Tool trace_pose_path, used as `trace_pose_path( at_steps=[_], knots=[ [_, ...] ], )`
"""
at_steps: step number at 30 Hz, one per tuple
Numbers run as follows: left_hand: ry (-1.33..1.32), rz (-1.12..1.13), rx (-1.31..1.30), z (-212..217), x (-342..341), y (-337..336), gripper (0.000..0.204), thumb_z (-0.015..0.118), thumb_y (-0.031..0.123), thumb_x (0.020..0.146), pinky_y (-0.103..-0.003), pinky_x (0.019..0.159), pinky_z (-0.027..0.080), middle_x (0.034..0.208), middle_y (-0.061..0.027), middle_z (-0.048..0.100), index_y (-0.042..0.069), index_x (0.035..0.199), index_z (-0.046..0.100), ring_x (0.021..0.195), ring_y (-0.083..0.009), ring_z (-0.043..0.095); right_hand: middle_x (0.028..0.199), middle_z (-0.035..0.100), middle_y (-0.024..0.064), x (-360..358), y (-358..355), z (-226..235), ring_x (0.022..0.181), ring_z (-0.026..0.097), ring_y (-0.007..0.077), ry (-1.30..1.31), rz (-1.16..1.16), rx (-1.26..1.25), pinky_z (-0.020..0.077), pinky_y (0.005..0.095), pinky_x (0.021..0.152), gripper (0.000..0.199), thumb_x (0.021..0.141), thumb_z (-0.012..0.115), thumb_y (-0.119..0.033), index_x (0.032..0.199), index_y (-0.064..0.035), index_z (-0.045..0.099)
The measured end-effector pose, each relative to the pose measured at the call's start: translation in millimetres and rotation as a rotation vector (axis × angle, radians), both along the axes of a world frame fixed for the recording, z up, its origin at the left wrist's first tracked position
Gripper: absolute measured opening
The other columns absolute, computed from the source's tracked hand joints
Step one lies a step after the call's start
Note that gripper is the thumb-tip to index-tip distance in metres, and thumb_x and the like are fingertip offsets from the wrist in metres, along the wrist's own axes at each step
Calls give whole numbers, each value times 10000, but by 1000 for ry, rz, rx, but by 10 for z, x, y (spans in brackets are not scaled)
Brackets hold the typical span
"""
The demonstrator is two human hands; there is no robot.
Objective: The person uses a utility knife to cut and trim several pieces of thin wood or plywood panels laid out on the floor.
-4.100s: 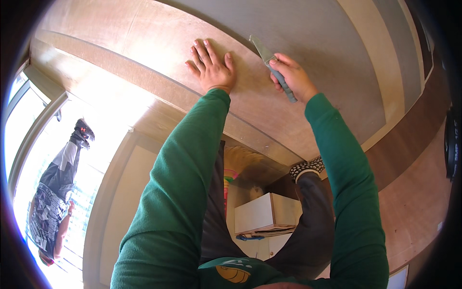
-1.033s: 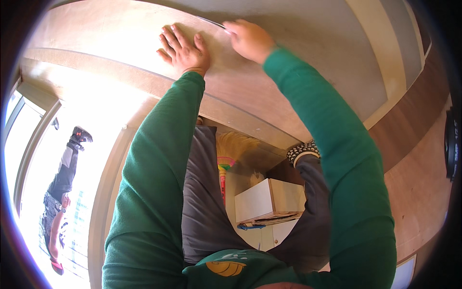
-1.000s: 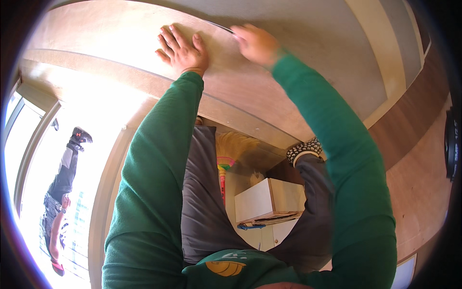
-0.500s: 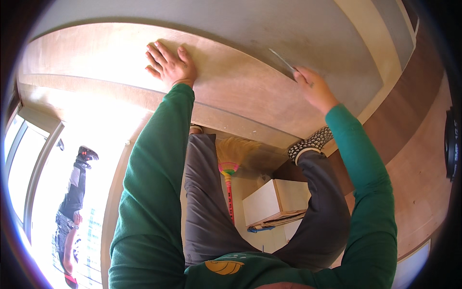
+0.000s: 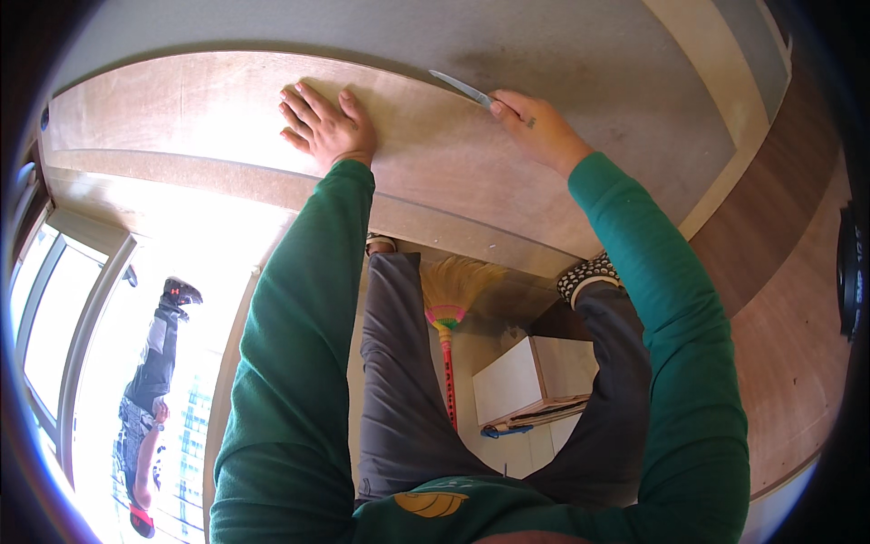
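A long plywood board (image 5: 227,100) lies across a grey surface (image 5: 580,54). My left hand (image 5: 328,127) presses flat on the board, its fingers spread. To the right, my right hand (image 5: 536,127) grips a knife (image 5: 459,87); its handle is hidden inside my fingers. The narrow, pointed metal blade reaches left, lying along the board's far edge. Whether it touches the wood or the grey surface, I cannot tell.
Below the board, between my legs, stand a straw broom (image 5: 449,295) with a red handle and a pale wooden box (image 5: 517,372). Brown wood panels (image 5: 752,245) run along the right. Another person (image 5: 149,390) stands at the left beside a bright window (image 5: 59,308).
My right hand has moved left along the board's far edge, carrying the knife with it. The left hand stays flat on the board. The whole view has shifted slightly.
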State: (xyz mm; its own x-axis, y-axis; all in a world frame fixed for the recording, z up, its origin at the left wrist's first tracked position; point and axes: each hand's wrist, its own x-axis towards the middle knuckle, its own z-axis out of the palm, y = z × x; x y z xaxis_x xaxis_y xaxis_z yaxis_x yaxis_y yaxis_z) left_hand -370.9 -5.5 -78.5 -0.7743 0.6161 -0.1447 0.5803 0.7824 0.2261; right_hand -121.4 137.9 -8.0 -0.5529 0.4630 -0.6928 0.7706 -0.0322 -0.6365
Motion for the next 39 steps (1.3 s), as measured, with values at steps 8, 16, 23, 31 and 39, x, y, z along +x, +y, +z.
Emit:
trace_pose_path(
  at_steps=[8, 16, 23, 31, 39],
  knots=[
    [-1, -3, 15, 3, 2, -4, 779, 349, 538, 1001, -553, 1223, 10, 1664, -189, 136, 58, 1592, 189, 1549, -340, 71, 1114, 700, 179, -198, -145, -285, 997, 656, 366, 256, 33, 324, 515, 420, 874, 335, 1008, 550, -290, 1246, -77, 652],
    [10, -4, 13, -42, 2, -27, 782, 359, 538, 995, -547, 1223, 7, 1667, -182, 130, 57, 1591, 200, 1550, -334, 67, 1128, 688, 195, -396, -75, -152, 1034, 643, 383, 74, 221, 249, 519, 406, 874, 319, 1010, 547, -231, 1251, -42, 637],
    [8, -1, 3, -14, -13, -42, 780, 360, 528, 994, -542, 1224, -3, 1671, -175, 116, 61, 1594, 190, 1553, -325, 49, 1014, 678, 159, 993, -170, -11, 927, 648, 372, 3, 232, 354, 531, 449, 796, 316, 978, 573, -218, 1284, -158, 623],
    [13, -5, 18, -39, 44, 29, 772, 368, 521, 993, -546, 1225, 13, 1668, -173, 131, 60, 1590, 204, 1550, -327, 66, 1000, 686, 131, -112, -69, -236, 930, 649, 335, 216, 210, 448, 524, 419, 795, 288, 995, 549, -179, 1267, -127, 628],
    [37, -11, 11, -7, -28, -33, 766, 349, 522, 1002, -539, 1227, 11, 1669, -173, 127, 55, 1591, 197, 1552, -330, 48, 1073, 686, 162, 850, -300, -250, 946, 665, 361, 117, 153, 430, 545, 432, 800, 309, 974, 565, -166, 1270, -97, 621]
  ],
)
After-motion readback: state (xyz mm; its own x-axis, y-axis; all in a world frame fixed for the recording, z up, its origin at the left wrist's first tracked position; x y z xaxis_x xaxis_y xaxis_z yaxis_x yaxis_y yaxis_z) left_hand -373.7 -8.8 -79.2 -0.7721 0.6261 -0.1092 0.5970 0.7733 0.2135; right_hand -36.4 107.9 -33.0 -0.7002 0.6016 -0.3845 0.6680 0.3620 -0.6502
